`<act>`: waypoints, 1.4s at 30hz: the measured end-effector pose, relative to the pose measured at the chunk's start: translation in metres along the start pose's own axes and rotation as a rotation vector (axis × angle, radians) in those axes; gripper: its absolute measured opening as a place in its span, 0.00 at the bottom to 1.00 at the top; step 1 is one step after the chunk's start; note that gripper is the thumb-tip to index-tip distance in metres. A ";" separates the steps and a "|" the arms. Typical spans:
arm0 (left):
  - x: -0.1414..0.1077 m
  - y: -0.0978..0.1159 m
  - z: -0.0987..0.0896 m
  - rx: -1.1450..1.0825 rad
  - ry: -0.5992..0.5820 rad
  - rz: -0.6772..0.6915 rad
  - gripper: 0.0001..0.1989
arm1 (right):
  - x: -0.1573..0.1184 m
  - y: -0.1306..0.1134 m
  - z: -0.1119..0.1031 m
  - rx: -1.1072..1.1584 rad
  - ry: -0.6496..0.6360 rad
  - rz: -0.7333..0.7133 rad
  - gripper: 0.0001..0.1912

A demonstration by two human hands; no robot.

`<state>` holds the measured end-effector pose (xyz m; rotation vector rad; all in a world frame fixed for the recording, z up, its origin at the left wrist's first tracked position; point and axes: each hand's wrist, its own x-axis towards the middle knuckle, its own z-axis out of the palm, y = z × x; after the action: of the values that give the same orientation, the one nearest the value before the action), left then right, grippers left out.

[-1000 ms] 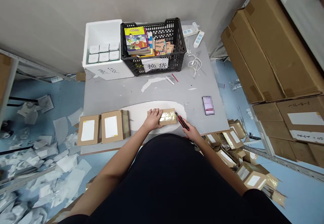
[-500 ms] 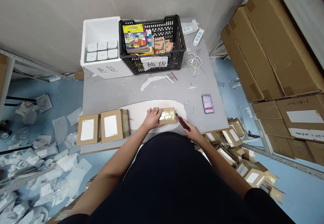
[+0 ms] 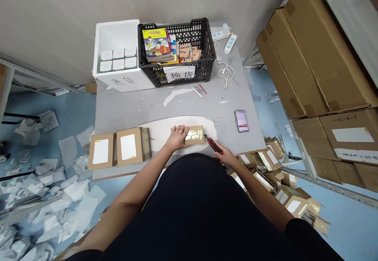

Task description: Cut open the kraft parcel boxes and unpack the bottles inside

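A small cardboard box (image 3: 194,135), sealed with shiny tape, lies on a white patch of the table near its front edge. My left hand (image 3: 178,137) grips the box's left end, fingers over the top and thumb at the near side. In my closed right hand (image 3: 225,154) is a red and black utility knife (image 3: 214,145). The knife slants up to the left, its tip at the box's right edge; whether the blade touches the tape I cannot tell. My right fingers are partly hidden behind the handle and palm.
Two labelled cartons (image 3: 127,147) stand at the table's front left. Behind are a white foam box (image 3: 124,78) and a black crate (image 3: 203,70) with books. A phone (image 3: 242,121) lies right, near a cable (image 3: 226,72). Scrap paper (image 3: 76,190) and opened cartons (image 3: 291,202) cover the floor.
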<state>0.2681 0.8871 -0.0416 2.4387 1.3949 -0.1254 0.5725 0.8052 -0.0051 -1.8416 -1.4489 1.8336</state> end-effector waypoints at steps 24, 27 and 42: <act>-0.004 -0.006 -0.002 -0.050 0.015 0.046 0.52 | 0.029 -0.002 0.018 0.228 0.179 -0.052 0.34; -0.005 -0.006 -0.002 -0.059 0.025 0.050 0.51 | 0.030 0.001 0.020 0.230 0.212 -0.069 0.34; -0.003 -0.006 0.001 -0.041 0.030 0.038 0.51 | 0.027 -0.005 0.003 0.135 0.092 0.004 0.36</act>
<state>0.2616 0.8872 -0.0431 2.4420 1.3489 -0.0504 0.5617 0.8253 -0.0201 -1.8390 -1.2597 1.7766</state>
